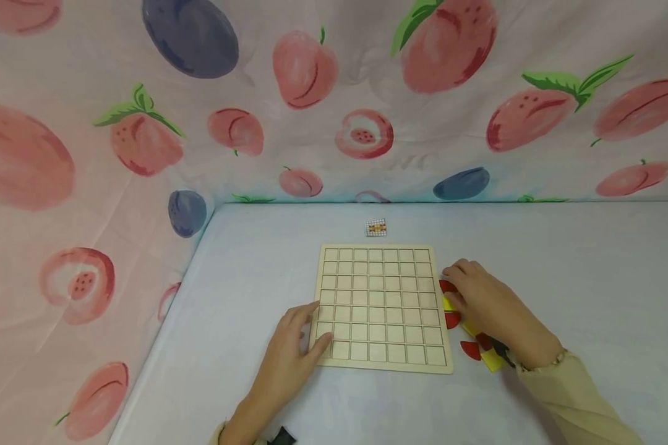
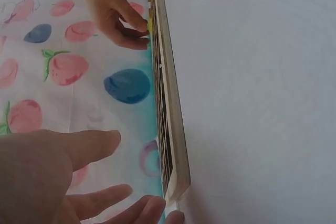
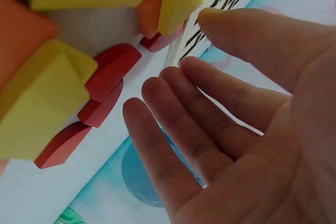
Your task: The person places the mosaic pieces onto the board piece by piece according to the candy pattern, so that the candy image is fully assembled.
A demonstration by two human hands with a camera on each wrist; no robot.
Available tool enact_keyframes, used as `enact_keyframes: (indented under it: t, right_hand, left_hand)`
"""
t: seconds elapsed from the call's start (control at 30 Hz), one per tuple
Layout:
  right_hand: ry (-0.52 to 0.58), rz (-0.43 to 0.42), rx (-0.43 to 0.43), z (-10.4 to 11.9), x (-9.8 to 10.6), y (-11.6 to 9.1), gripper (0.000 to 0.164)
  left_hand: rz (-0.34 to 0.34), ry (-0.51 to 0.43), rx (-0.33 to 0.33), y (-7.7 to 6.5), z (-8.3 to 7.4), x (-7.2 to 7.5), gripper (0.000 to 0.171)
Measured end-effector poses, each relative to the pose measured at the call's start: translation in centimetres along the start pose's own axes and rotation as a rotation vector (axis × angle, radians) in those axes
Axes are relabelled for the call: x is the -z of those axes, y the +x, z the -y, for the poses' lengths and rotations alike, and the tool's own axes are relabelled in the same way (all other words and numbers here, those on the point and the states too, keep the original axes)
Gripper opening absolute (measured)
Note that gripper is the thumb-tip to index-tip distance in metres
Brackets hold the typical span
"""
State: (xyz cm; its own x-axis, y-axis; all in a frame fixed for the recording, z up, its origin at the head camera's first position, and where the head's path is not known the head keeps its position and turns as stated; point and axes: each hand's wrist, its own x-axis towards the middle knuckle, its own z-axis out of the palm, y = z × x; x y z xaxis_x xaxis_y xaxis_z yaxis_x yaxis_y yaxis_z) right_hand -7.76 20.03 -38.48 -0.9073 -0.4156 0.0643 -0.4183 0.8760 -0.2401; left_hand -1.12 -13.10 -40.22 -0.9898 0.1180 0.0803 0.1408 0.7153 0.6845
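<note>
A pale wooden board (image 1: 384,308) marked with a grid of squares lies flat on the table. At its left edge is my left hand (image 1: 291,349), thumb over the frame and fingers along the side. The left wrist view has that hand (image 2: 100,182) with its fingers extended near a corner of the board (image 2: 176,124). My right hand (image 1: 487,303) hovers over the pieces by the board's right edge, fingers loosely extended and holding nothing. Among those pieces are a red quarter-round block (image 1: 470,350) and a yellow block (image 1: 492,360); the hand hides some others.
Behind the board lies a small patterned card (image 1: 375,228). Fruit-printed cloth (image 1: 362,80) hangs along the back and left of the white table (image 1: 590,278). Orange blocks (image 3: 23,38) show near the right hand in the right wrist view.
</note>
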Motion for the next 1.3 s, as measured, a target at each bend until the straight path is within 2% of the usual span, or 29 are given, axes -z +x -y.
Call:
enact_keyframes:
  t: [0.27,0.6,0.77,1.07,1.3]
  right_hand:
    - [0.021,0.033,0.002,-0.4,0.1,0.8,0.026]
    - [0.051,0.090,-0.028,-0.8,0.3,1.6,0.023]
    - [0.064,0.093,-0.040,-0.9,0.1,1.9,0.018]
    - [0.080,0.091,-0.060,-0.8,0.1,2.0,0.018]
    - [0.089,0.110,-0.078,-0.7,0.2,2.1,0.019]
  left_hand:
    - [0.016,-0.016,0.027,0.3,0.4,0.1,0.055]
    - [0.051,-0.068,0.079,0.5,0.8,-0.1,0.060]
    - [0.053,-0.086,0.073,0.7,1.2,-0.3,0.062]
    - [0.053,-0.111,0.076,0.7,1.5,-0.4,0.065]
    - [0.073,-0.104,0.111,0.9,1.5,-0.4,0.068]
